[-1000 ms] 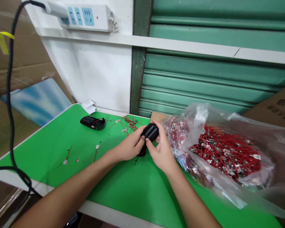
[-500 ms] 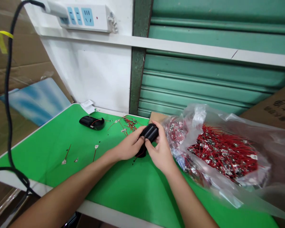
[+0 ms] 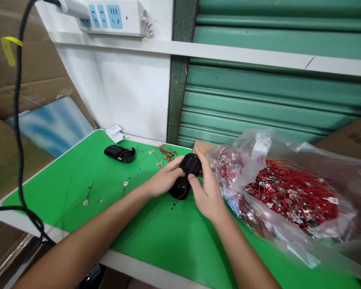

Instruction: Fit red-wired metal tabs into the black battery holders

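Between both hands is a black plastic housing (image 3: 190, 163), with two long parallel channels at its far end and a rounded near end where a thin red wire hangs out. My left hand (image 3: 165, 180) grips its left side, thumb pressed near the middle. From the right, my right hand (image 3: 207, 190) holds it, fingers behind the far end and thumb on top. The undersides of the fingers are hidden. A similar black housing (image 3: 120, 153), also with a red wire, lies at the back left of the green mat (image 3: 150, 237).
A clear plastic bag (image 3: 261, 145) full of red wires with metal tabs (image 3: 291, 196) stands on the right. Loose wired tabs (image 3: 167, 152) lie behind my hands; a single one (image 3: 86, 202) is at left. A black cable (image 3: 17, 120) hangs along the left side.
The housing has tilted, so its rounded near end and red wire show more. My thumbs have moved apart slightly. The whole view has shifted a little.
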Demonstrator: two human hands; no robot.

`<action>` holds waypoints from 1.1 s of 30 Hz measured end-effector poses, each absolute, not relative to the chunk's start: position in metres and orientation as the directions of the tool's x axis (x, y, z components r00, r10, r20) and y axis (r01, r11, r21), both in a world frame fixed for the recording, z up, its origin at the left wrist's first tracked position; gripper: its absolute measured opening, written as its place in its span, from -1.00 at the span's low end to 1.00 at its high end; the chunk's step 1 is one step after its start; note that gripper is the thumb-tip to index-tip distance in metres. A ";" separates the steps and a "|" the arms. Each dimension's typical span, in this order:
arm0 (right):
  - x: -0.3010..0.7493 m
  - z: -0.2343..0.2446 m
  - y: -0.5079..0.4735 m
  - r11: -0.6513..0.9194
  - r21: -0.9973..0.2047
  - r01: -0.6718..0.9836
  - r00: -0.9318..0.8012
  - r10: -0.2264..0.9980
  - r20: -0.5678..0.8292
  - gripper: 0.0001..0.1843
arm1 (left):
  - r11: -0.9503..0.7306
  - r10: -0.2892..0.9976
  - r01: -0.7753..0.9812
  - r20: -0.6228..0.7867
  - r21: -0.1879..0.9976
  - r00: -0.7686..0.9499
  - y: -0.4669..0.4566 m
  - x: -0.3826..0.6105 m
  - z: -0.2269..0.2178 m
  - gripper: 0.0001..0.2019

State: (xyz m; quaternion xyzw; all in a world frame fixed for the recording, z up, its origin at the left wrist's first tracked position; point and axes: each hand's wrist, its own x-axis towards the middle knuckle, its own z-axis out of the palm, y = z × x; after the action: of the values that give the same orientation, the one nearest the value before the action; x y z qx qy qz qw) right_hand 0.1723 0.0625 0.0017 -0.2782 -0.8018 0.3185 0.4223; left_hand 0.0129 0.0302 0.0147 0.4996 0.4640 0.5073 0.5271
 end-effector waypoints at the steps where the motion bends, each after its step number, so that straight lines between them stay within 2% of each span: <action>1: 0.172 0.002 0.063 0.637 -0.750 0.178 -0.484 0.720 0.497 -0.31 | -0.001 0.999 -0.088 0.006 0.996 0.054 0.030 0.013 0.014 -0.50; 7: 0.170 0.002 0.062 0.635 -0.752 0.174 -0.467 0.726 0.505 -0.42 | 0.018 1.000 -0.140 -0.016 0.990 0.012 0.031 0.014 0.013 -0.54; 14: 0.170 -0.001 0.064 0.559 -0.814 0.155 -0.425 0.782 0.456 -0.43 | 0.076 0.996 -0.286 -0.058 0.955 0.069 0.034 0.013 0.012 -0.45; 20: 0.170 -0.004 0.067 0.467 -0.875 0.131 -0.404 0.831 0.383 -0.44 | 0.114 0.987 -0.234 -0.084 0.966 0.135 0.032 0.009 0.010 -0.40; 26: 0.166 -0.015 0.076 0.364 -0.930 0.049 -0.385 0.866 0.319 -0.45 | 0.045 0.975 -0.282 0.019 0.958 0.220 0.035 0.005 0.004 -0.47; 28: 0.165 -0.018 0.081 0.341 -0.938 0.060 -0.320 0.897 0.305 -0.44 | 0.029 0.990 -0.340 0.021 0.940 0.142 0.039 -0.001 0.006 -0.53; 30: 0.166 -0.019 0.084 0.353 -0.929 0.111 -0.254 0.914 0.317 -0.46 | 0.010 1.000 -0.427 -0.022 0.904 -0.022 0.043 -0.011 0.014 -0.58; 33: 0.169 -0.017 0.084 0.512 -0.813 0.276 -0.291 0.851 0.437 -0.66 | -0.063 0.924 -0.589 -0.176 0.806 -0.339 0.048 -0.030 0.029 -0.71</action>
State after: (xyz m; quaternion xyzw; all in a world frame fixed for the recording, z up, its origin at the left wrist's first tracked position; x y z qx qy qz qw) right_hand 0.1690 0.0844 -0.0169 -0.3809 -0.7395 0.3142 0.4575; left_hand -0.0304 0.0484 0.0293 0.1989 0.4216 0.7014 0.5392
